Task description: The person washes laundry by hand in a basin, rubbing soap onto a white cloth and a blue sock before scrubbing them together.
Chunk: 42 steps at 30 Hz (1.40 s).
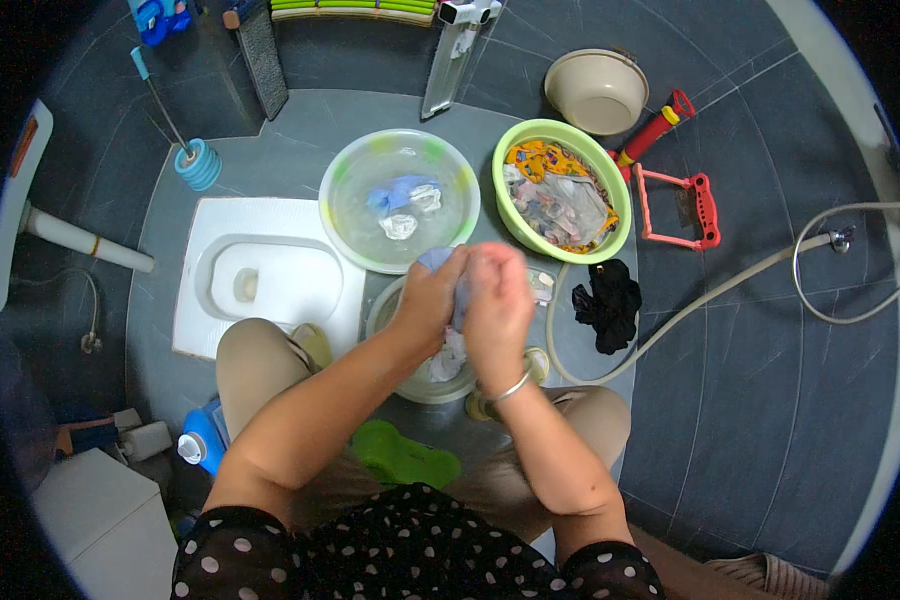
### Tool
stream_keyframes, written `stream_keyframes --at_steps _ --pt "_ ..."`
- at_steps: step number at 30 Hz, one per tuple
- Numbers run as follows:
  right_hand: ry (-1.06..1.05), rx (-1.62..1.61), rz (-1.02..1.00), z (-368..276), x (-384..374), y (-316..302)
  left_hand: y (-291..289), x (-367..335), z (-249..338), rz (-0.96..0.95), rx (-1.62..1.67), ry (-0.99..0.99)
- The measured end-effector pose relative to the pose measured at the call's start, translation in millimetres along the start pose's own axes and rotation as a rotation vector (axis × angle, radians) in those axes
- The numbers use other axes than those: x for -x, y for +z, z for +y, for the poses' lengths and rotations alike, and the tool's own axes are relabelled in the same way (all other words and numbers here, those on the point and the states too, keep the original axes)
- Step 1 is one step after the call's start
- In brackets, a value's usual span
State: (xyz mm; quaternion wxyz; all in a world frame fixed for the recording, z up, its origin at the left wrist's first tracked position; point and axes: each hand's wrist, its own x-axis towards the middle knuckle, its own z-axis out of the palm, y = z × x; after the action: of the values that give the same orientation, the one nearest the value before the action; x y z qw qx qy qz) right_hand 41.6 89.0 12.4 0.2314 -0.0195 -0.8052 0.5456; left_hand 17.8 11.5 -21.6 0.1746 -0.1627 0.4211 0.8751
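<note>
The left hand [432, 303] grips a pale blue cloth [435, 258] above a basin [420, 394] of whitish fabric [448, 360], the blurred right hand [498, 305] is against that cloth with a grip I cannot tell, and beyond stand a translucent tub [352, 205] and a green tub [515, 222].

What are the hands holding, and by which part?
A pale blue-grey cloth, bunched in the left hand and against the blurred right hand. Whether its edge or middle is held cannot be told.
</note>
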Motion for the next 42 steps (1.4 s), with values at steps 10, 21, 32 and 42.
stream_keyframes --at_steps 10,21,32,42 --pt "0.006 0.116 0.008 7.6 4.2 9.3 8.0 18.6 14.7 0.109 -0.506 -0.041" --pt "0.177 0.14 0.019 24.7 -6.9 5.4 8.7 9.9 -14.4 0.311 -0.264 -0.051" --pt "0.076 0.243 0.028 34.4 -24.0 5.1 16.9 18.6 4.0 0.239 -0.371 -0.336" --pt "-0.172 0.225 0.021 26.9 -18.2 4.2 2.5 8.4 -21.0 0.193 -0.301 -0.053"
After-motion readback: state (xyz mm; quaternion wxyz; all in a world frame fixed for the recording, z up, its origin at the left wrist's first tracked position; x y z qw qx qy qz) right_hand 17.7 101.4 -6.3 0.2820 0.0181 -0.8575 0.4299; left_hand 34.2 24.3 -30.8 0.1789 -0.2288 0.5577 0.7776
